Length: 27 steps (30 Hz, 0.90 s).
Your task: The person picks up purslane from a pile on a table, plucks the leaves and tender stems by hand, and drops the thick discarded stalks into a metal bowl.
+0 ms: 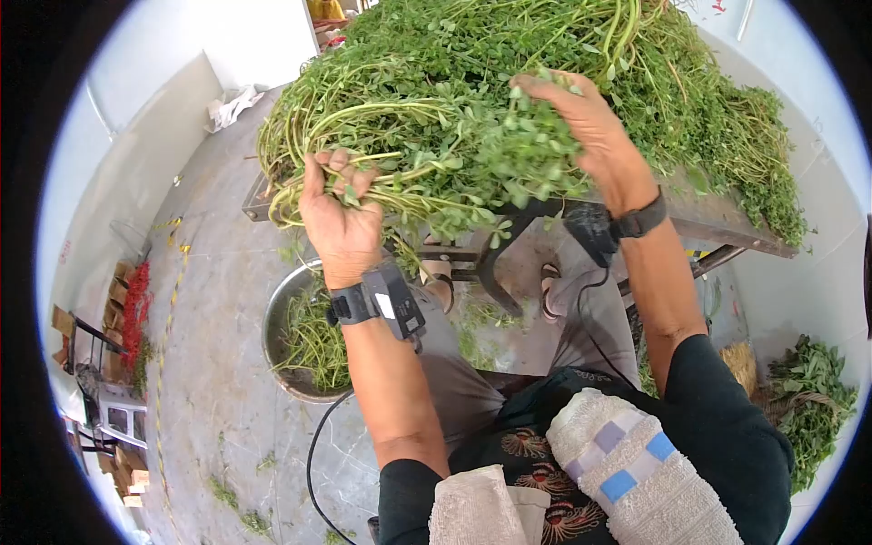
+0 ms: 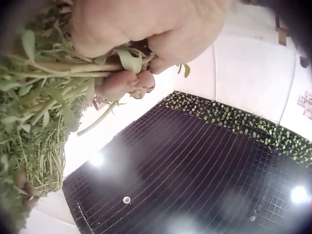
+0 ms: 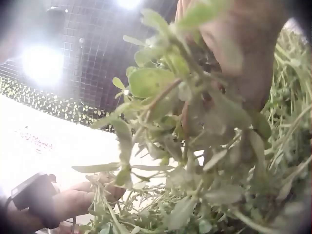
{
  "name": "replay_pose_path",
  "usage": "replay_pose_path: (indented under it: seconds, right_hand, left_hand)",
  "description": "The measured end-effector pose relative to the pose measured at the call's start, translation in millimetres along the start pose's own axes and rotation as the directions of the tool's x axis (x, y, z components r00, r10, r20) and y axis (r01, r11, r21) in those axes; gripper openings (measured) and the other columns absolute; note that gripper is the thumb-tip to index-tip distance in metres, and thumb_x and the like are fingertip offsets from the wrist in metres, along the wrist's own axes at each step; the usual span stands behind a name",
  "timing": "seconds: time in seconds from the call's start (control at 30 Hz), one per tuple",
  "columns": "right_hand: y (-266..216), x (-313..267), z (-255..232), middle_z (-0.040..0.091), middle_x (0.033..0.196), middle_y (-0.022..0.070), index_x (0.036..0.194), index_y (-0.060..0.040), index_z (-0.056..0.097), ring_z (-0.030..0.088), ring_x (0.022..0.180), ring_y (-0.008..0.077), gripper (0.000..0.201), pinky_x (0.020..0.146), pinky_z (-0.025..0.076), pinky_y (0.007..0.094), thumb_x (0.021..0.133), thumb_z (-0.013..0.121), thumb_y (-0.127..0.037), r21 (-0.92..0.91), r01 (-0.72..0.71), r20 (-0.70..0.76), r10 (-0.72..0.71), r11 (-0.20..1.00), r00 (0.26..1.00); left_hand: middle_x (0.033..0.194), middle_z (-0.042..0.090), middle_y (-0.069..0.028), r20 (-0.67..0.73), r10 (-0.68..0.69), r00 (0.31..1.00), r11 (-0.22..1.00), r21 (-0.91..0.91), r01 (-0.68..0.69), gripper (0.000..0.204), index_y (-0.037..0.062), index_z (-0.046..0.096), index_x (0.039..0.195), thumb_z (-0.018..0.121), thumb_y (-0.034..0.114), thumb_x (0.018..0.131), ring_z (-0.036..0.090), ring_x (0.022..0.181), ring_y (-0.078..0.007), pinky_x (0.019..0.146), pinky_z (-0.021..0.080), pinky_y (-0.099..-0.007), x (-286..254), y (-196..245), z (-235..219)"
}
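A long bunch of leafy green stems (image 1: 518, 159) stretches between the two hands over the front of a big heap of the same greens (image 1: 436, 54). My left hand (image 1: 343, 222) grips the stem end, its thumb and fingers curled round several pale stems (image 2: 73, 70) in the left wrist view. At the leafy end, my right hand (image 1: 590, 123) holds the tops. In the right wrist view, leaves (image 3: 151, 83) cover much of the right hand's fingers. Both wrists carry strapped-on cameras.
The heap lies on a table (image 1: 758, 238) with a dark frame. Below the left forearm, a metal basin (image 1: 271, 331) on the floor holds cut stems. More greens (image 1: 808, 409) lie at the lower right. A black cable (image 1: 313, 445) runs past the lap.
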State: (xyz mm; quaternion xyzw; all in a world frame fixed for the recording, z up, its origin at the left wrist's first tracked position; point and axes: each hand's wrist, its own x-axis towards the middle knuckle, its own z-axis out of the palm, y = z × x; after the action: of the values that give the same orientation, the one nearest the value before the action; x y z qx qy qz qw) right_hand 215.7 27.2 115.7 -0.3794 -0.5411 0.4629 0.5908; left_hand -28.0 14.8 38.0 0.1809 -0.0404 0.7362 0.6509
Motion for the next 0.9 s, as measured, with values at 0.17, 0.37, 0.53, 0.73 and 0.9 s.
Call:
replay_pose_path:
  seconds: [0.17, 0.37, 0.53, 0.73, 0.9]
  right_hand:
    - [-6.4, -6.6, -23.9, 0.063, 0.09, 0.0032, 0.09, -0.0052, 0.064, 0.056, 0.076, 0.0107, 0.022, 0.069, 0.046, 0.0247, 0.079, 0.066, -0.023, -0.193, 0.084, 0.378, -0.005, 0.978, 0.926]
    - [34.2, -12.3, 14.6, 0.066, 0.087, 0.0081, 0.096, -0.0052, 0.065, 0.062, 0.075, 0.0188, 0.022, 0.063, 0.046, 0.031, 0.079, 0.065, -0.02, -0.489, 0.675, 0.624, -0.319, 0.552, 0.713]
    - [55.1, -3.6, 23.6, 0.063, 0.08, 0.0148, 0.093, -0.005, 0.066, 0.06, 0.072, 0.0341, 0.027, 0.066, 0.049, 0.0413, 0.076, 0.065, -0.026, -0.591, 0.745, 0.682, -0.301, 0.309, 0.666]
    - [56.3, -8.6, 31.4, 0.055, 0.063, 0.0173, 0.08, -0.0016, 0.064, 0.052, 0.058, 0.0346, 0.021, 0.056, 0.043, 0.0415, 0.078, 0.061, -0.023, -0.611, 0.71, 0.647, -0.297, 0.35, 0.703]
    - [61.6, 21.3, 33.1, 0.048, 0.049, 0.0176, 0.06, 0.0036, 0.055, 0.048, 0.045, 0.029, 0.034, 0.049, 0.042, 0.0393, 0.074, 0.058, -0.028, -0.566, 0.315, 0.229, -0.223, 0.762, 0.948]
  left_hand:
    - [0.078, 0.046, -0.0033, -0.049, 0.053, 0.997, 0.997, -0.046, -0.055, 0.018, 0.0079, 0.047, 0.088, 0.046, 0.024, 0.096, 0.034, 0.059, -0.0082, 0.05, 0.033, -0.0217, -2.2, -1.7, 3.3]
    - [0.077, 0.046, -0.0027, -0.037, 0.026, 0.999, 0.999, 0.027, -0.025, 0.019, 0.0082, 0.047, 0.087, 0.044, 0.024, 0.097, 0.034, 0.06, -0.0082, 0.051, 0.033, -0.022, -3.0, -10.2, 7.2]
    - [0.076, 0.046, -0.0022, -0.033, 0.009, 0.999, 1.0, 0.001, -0.009, 0.02, 0.0081, 0.047, 0.087, 0.043, 0.025, 0.097, 0.034, 0.059, -0.0082, 0.051, 0.034, -0.0221, -3.4, -7.8, 7.5]
    - [0.074, 0.045, -0.0014, -0.027, 0.045, 0.999, 0.998, 0.043, -0.044, 0.02, 0.0089, 0.046, 0.085, 0.044, 0.025, 0.097, 0.033, 0.058, -0.0086, 0.051, 0.034, -0.0226, -3.3, -5.5, 4.6]
    - [0.069, 0.043, 0.0001, -0.111, -0.027, 0.993, 0.985, 0.166, 0.045, 0.022, 0.0112, 0.046, 0.084, 0.045, 0.029, 0.096, 0.031, 0.058, -0.009, 0.051, 0.031, -0.0229, -4.5, -39.7, 19.3]
